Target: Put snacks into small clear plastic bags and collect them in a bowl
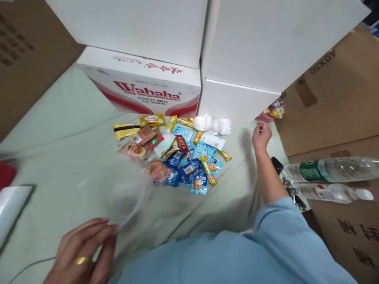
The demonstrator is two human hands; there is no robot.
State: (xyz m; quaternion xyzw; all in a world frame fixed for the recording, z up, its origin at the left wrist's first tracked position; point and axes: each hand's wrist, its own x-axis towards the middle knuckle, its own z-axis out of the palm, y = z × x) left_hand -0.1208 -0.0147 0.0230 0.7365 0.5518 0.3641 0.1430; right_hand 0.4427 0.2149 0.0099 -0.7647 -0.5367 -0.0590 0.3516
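Observation:
My left hand (85, 248), a gold ring on one finger, is at the lower left, pinching the edge of a clear plastic container (128, 201) blurred by motion. My right hand (262, 136) reaches far to the right, fingers curled closed. Just beyond its fingertips is a clear snack packet (275, 110) with yellow and red contents; whether the fingers hold it cannot be told. Spread on the pale green cloth (74, 157) are blue snack packets (192, 169), yellow-wrapped sticks (209, 170), a yellow packet (126, 131) and clear pink-filled packets (158, 170).
A Wahaha carton (148, 92) and a plain white box (237, 100) stand behind the snacks. Brown cardboard (325, 98) walls the right side. Two water bottles (340, 169) lie there, beside keys (293, 191) and a black object (277, 165). A white flat object (14, 209) is at left.

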